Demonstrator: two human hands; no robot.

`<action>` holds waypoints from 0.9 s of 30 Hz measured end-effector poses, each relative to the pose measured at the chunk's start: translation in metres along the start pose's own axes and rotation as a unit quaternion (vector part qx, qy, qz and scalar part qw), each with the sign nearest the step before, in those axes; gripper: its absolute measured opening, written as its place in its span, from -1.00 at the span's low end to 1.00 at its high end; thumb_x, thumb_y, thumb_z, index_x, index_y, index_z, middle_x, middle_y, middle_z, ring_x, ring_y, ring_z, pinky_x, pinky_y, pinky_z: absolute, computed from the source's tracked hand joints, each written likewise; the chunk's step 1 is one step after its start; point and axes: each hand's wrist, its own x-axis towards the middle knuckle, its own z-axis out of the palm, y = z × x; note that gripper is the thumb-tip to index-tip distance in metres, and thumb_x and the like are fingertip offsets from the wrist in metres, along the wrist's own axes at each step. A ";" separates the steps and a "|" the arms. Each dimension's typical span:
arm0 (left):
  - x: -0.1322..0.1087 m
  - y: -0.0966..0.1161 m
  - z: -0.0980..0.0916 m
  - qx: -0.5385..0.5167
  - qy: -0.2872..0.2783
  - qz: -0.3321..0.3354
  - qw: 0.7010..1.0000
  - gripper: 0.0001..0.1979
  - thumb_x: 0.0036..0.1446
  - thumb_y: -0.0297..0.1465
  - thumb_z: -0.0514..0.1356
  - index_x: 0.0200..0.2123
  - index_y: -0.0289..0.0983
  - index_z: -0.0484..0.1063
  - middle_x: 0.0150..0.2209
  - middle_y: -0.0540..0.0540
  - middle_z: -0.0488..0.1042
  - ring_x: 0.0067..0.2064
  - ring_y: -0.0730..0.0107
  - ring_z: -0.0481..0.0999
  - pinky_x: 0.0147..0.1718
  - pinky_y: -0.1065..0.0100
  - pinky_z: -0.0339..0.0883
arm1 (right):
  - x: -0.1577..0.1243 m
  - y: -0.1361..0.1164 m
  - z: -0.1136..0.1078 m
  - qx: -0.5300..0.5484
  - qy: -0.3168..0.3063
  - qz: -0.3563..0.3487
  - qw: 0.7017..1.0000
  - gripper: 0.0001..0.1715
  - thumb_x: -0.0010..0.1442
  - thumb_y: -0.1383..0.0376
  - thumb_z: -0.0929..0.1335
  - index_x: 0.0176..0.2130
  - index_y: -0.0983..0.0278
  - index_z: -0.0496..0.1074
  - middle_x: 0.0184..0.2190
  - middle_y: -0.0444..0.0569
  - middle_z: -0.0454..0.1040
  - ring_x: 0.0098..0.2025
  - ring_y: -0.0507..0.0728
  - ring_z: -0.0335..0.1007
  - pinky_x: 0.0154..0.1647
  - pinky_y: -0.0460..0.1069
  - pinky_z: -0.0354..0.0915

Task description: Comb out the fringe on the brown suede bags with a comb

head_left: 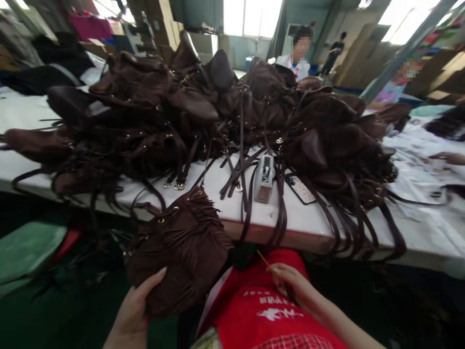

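Observation:
A dark brown fringed bag (170, 261) with brass eyelets along its top hangs in front of the table edge. My left hand (136, 303) grips its lower left side, thumb on the front and the other fingers hidden behind it. My right hand (288, 281) is closed around a thin, yellowish pointed stick (262, 258), over the red apron (261, 305) on my lap. The stick's tip points up and left, apart from the bag. What else the right fingers may hold is hidden.
Brown bags (138, 82) are heaped along the white table (225, 208), their straps hanging over its front edge. A small clear-sided box (264, 179) and a phone (301, 188) lie among the straps. A green stool (32, 247) stands left. A co-worker (296, 55) is behind the heap.

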 end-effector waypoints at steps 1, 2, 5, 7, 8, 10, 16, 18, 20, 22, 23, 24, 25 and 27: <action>0.003 0.000 -0.006 -0.007 0.004 -0.005 1.000 -0.60 -0.02 -0.62 0.23 -0.05 -0.33 0.43 -0.22 -0.17 0.56 -0.20 0.20 0.56 -0.31 0.30 0.52 | -0.004 -0.003 -0.002 -0.013 -0.022 0.004 1.000 -0.53 -0.05 0.06 0.46 -0.27 0.37 0.42 -0.60 -0.17 0.33 -0.69 -0.09 0.09 -0.69 -0.14 -0.09; 0.006 -0.002 -0.010 -0.012 0.002 -0.013 1.000 -0.57 -0.07 -0.66 0.23 -0.06 -0.34 0.44 -0.27 -0.16 0.58 -0.23 0.18 0.58 -0.34 0.31 0.53 | -0.007 -0.009 -0.003 -0.024 -0.034 0.004 0.999 -0.52 -0.07 0.09 0.47 -0.23 0.36 0.43 -0.55 -0.13 0.38 -0.65 -0.08 0.16 -0.66 -0.14 -0.01; 0.008 -0.014 -0.018 -0.027 -0.018 -0.050 0.998 -0.55 -0.12 -0.68 0.24 -0.08 -0.37 0.46 -0.37 -0.15 0.60 -0.28 0.13 0.60 -0.35 0.27 0.55 | -0.004 -0.043 0.007 -0.093 -0.027 -0.051 0.994 -0.51 -0.04 0.10 0.46 -0.17 0.34 0.42 -0.40 -0.04 0.47 -0.49 0.00 0.34 -0.49 -0.11 0.22; 0.005 -0.025 -0.021 -0.046 -0.026 -0.071 0.996 -0.57 -0.11 -0.67 0.23 -0.08 -0.39 0.47 -0.37 -0.17 0.60 -0.30 0.13 0.61 -0.31 0.25 0.55 | 0.007 -0.067 0.026 -0.181 -0.009 -0.117 0.976 -0.54 0.06 0.05 0.39 -0.16 0.33 0.39 -0.43 -0.05 0.48 -0.51 0.01 0.35 -0.49 -0.10 0.26; 0.003 -0.032 -0.021 -0.061 -0.026 -0.081 0.995 -0.59 -0.09 -0.66 0.23 -0.10 -0.40 0.47 -0.37 -0.17 0.60 -0.30 0.14 0.61 -0.29 0.24 0.55 | 0.014 -0.077 0.039 -0.239 -0.007 -0.151 0.959 -0.55 0.13 0.02 0.33 -0.15 0.32 0.38 -0.47 -0.08 0.46 -0.56 0.00 0.32 -0.54 -0.10 0.25; -0.002 -0.043 -0.019 -0.093 -0.023 -0.106 0.990 -0.67 -0.05 -0.65 0.21 -0.15 -0.41 0.49 -0.37 -0.19 0.60 -0.32 0.15 0.61 -0.25 0.22 0.54 | 0.028 -0.090 0.071 -0.370 -0.018 -0.226 0.901 -0.59 0.25 0.05 0.21 -0.13 0.30 0.36 -0.48 -0.09 0.44 -0.59 0.01 0.30 -0.56 -0.09 0.26; -0.018 -0.057 -0.009 -0.140 -0.028 -0.154 0.978 -0.77 -0.05 -0.64 0.21 -0.26 -0.42 0.51 -0.35 -0.23 0.60 -0.29 0.12 0.61 -0.28 0.22 0.55 | 0.056 -0.089 0.144 -0.691 -0.091 -0.388 0.603 -0.58 0.29 0.38 0.16 0.11 0.21 0.27 -0.12 0.03 0.38 -0.13 0.10 0.36 -0.09 -0.04 0.28; -0.021 -0.055 -0.011 -0.150 -0.026 -0.166 0.974 -0.80 -0.04 -0.64 0.21 -0.28 -0.42 0.51 -0.35 -0.23 0.60 -0.30 0.11 0.61 -0.27 0.18 0.54 | 0.072 -0.092 0.146 -0.730 -0.080 -0.384 0.560 -0.53 0.28 0.40 0.16 0.17 0.19 0.21 -0.13 0.04 0.37 -0.14 0.10 0.35 -0.11 -0.05 0.27; -0.024 -0.052 -0.016 -0.155 -0.023 -0.178 0.972 -0.83 -0.05 -0.63 0.22 -0.31 -0.42 0.52 -0.37 -0.22 0.60 -0.33 0.11 0.61 -0.26 0.14 0.54 | 0.093 -0.105 0.138 -0.747 -0.015 -0.378 0.547 -0.51 0.27 0.42 0.17 0.17 0.21 0.21 -0.14 0.07 0.37 -0.12 0.12 0.34 -0.08 -0.05 0.25; -0.025 -0.049 -0.022 -0.152 -0.022 -0.181 0.971 -0.83 -0.07 -0.64 0.23 -0.33 -0.41 0.52 -0.40 -0.20 0.60 -0.36 0.12 0.61 -0.30 0.16 0.55 | 0.112 -0.125 0.125 -0.744 0.076 -0.359 0.558 -0.55 0.27 0.43 0.16 0.13 0.25 0.27 -0.15 0.10 0.37 -0.13 0.14 0.34 -0.09 -0.03 0.24; -0.026 -0.048 -0.024 -0.149 -0.022 -0.179 0.972 -0.83 -0.08 -0.64 0.24 -0.34 -0.41 0.52 -0.41 -0.20 0.60 -0.36 0.12 0.61 -0.32 0.19 0.56 | 0.120 -0.135 0.119 -0.734 0.119 -0.347 0.571 -0.57 0.27 0.43 0.15 0.10 0.27 0.29 -0.15 0.12 0.37 -0.14 0.15 0.34 -0.11 -0.02 0.25; -0.026 -0.047 -0.026 -0.147 -0.023 -0.174 0.973 -0.82 -0.09 -0.64 0.25 -0.34 -0.42 0.52 -0.40 -0.20 0.60 -0.36 0.12 0.61 -0.35 0.23 0.56 | 0.124 -0.145 0.115 -0.719 0.157 -0.337 0.587 -0.59 0.28 0.41 0.14 0.08 0.30 0.31 -0.16 0.13 0.38 -0.16 0.16 0.35 -0.12 -0.01 0.25; -0.026 -0.046 -0.026 -0.144 -0.025 -0.170 0.975 -0.82 -0.11 -0.64 0.26 -0.34 -0.42 0.52 -0.39 -0.21 0.60 -0.35 0.12 0.61 -0.37 0.25 0.56 | 0.125 -0.153 0.112 -0.702 0.181 -0.334 0.603 -0.61 0.30 0.39 0.13 0.05 0.32 0.33 -0.18 0.13 0.38 -0.18 0.17 0.36 -0.13 0.01 0.25; -0.025 -0.045 -0.024 -0.134 -0.029 -0.159 0.978 -0.79 -0.12 -0.62 0.27 -0.32 -0.41 0.52 -0.36 -0.21 0.60 -0.33 0.12 0.61 -0.35 0.26 0.55 | 0.117 -0.159 0.113 -0.668 0.173 -0.358 0.629 -0.66 0.31 0.35 0.14 -0.04 0.36 0.37 -0.20 0.12 0.40 -0.17 0.17 0.35 -0.12 0.01 0.25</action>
